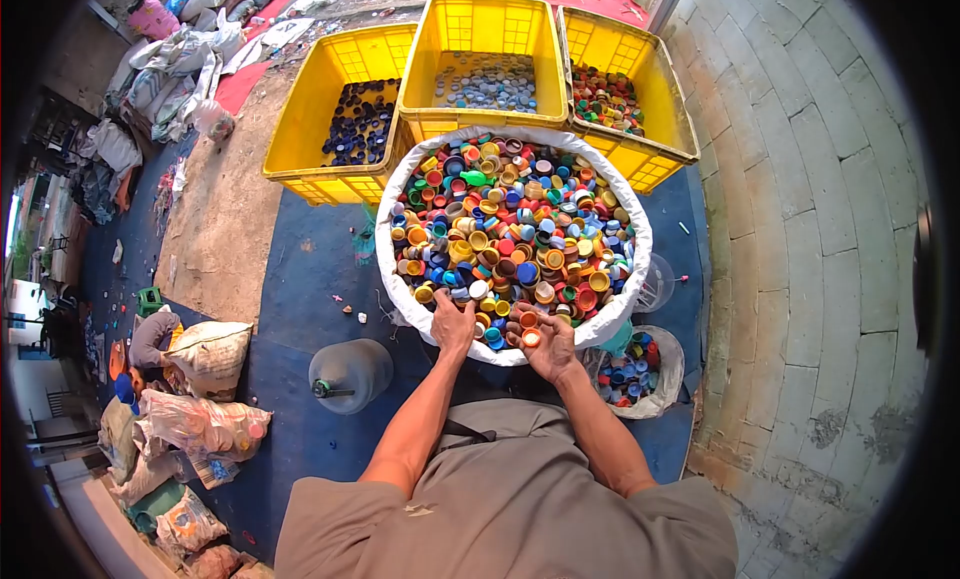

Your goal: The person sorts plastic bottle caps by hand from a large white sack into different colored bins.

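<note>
Khaki cloth of the person's shirt (500, 499) fills the nearest part, and two bare arms go forward from it to the near edge of a big white sack (386, 269).

The left hand (452, 324) lies with its back up on the sack's rim. Its fingers are bent down among the caps, so I cannot tell if it has taken hold of something.

The right hand (548, 347) is just beside it, turned more upward and half closed like a cup. In it sit a few orange caps (530, 336), kept between the thumb and the curled fingers.

The sack is full to the top with mixed bottle caps (510, 229) of many colours: orange, blue, red, green and white.

At the right of the person, touching the sack, is a small clear bag (668, 379) with some caps inside. At the left, a little apart, a big clear water bottle (350, 374) lies on the blue mat (300, 279).

Behind the sack three yellow crates stand side by side. The left crate (300, 129) holds dark blue caps (360, 119), the middle crate (480, 24) holds pale grey-blue caps (490, 82), and the right crate (662, 104) holds red and green caps (603, 99).

Far at the left, another person (150, 337) bends low among filled bags (210, 351).
</note>
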{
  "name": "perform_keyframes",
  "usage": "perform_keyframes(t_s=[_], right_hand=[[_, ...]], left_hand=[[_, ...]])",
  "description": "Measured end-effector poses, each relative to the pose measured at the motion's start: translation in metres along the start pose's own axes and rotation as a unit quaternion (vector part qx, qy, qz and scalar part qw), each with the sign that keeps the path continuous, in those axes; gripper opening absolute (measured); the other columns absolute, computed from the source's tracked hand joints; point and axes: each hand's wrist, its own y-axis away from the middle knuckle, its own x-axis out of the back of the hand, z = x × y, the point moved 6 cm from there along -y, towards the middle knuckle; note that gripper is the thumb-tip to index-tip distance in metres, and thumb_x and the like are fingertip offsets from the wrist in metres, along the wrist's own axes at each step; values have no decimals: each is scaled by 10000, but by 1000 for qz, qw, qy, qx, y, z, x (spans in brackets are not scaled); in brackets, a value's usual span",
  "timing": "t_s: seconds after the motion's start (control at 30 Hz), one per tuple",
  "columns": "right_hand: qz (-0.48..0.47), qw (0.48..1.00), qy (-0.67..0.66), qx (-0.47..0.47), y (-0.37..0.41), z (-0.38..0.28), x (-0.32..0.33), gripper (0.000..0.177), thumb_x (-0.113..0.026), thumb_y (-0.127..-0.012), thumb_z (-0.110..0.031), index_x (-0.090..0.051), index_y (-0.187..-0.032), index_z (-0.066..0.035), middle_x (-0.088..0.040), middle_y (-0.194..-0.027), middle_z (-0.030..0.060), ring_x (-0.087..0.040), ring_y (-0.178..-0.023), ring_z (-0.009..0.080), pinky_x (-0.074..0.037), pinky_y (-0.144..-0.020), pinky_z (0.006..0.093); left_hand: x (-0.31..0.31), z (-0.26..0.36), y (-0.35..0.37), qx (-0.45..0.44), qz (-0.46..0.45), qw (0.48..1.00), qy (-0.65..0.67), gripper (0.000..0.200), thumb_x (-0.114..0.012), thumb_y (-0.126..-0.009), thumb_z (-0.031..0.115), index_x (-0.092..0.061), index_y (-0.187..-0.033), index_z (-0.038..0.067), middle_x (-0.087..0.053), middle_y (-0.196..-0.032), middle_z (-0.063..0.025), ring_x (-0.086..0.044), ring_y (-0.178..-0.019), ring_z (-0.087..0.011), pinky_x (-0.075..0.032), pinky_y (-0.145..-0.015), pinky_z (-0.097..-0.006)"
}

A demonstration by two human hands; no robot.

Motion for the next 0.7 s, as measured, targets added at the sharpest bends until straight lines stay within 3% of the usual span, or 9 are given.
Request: perform_keyframes(t_s=[0.13,0.23,0.3,0.37,0.43,0.5,0.53,0.67,0.7], right_hand=[[14,1000,-3,-8,-2,6,7,429,-493,-853,-215,-480,-1214,17,-572,-1098,172,-588,-985,286,-497,-885,398],[25,1000,-6,-3,0,4,2,408,-495,-854,-212,-488,-1199,7,-578,-1090,172,-587,-985,287,-496,-871,404],[33,999,-9,9,0,1,-1,402,-491,-846,-201,-499,-1187,12,-587,-1079,162,-588,-977,280,-490,-857,394],[38,999,-15,29,-1,-3,-2,405,-485,-833,-187,-511,-1175,28,-597,-1065,151,-588,-965,268,-479,-839,374],[69,996,-36,45,0,-8,-6,380,-477,-834,-177,-520,-1147,36,-612,-1063,156,-594,-954,268,-469,-826,370],[96,993,-60,44,-4,-9,2,357,-467,-844,-170,-517,-1131,38,-609,-1067,161,-596,-958,271,-474,-820,371],[78,993,-73,42,-5,-11,2,346,-459,-854,-164,-507,-1127,42,-607,-1072,164,-598,-973,275,-482,-821,370],[87,993,-76,36,-7,-13,8,330,-445,-865,-170,-503,-1114,41,-601,-1086,168,-608,-986,286,-501,-848,396],[86,993,-72,38,-3,-15,2,321,-500,-843,-167,-492,-1106,18,-589,-1033,144,-594,-950,269,-484,-841,373]], left_hand=[[13,6,0,24,-27,996,78,658,-780,-737,347,-412,-1147,-12,-657,-939,-207,-661,-840,-332,-513,-732,-425],[15,11,3,104,-95,953,268,657,-772,-753,395,-427,-1124,-22,-658,-915,-176,-663,-814,-255,-525,-673,-336],[8,18,7,187,-243,838,451,472,-657,-859,331,-454,-1155,24,-574,-845,-60,-527,-614,-100,-427,-487,-214],[8,33,16,195,-317,691,619,374,-583,-879,343,-531,-1145,85,-553,-856,4,-526,-632,-79,-383,-442,-203],[14,50,25,209,-356,594,690,414,-538,-838,236,-538,-1225,86,-566,-893,-22,-556,-654,-132,-416,-495,-226],[-3,40,25,226,-345,591,694,398,-547,-801,178,-543,-1175,43,-593,-959,-72,-609,-729,-176,-496,-558,-259],[-10,41,24,211,-371,536,728,379,-565,-764,123,-540,-1126,14,-603,-1010,-109,-637,-810,-209,-562,-663,-309],[-30,34,24,253,-344,540,725,389,-587,-724,-21,-543,-1107,30,-604,-1078,-141,-624,-934,-274,-572,-798,-363],[-30,35,24,252,-342,534,731,376,-578,-731,-16,-548,-1102,37,-603,-1084,-149,-621,-949,-292,-559,-836,-379]])
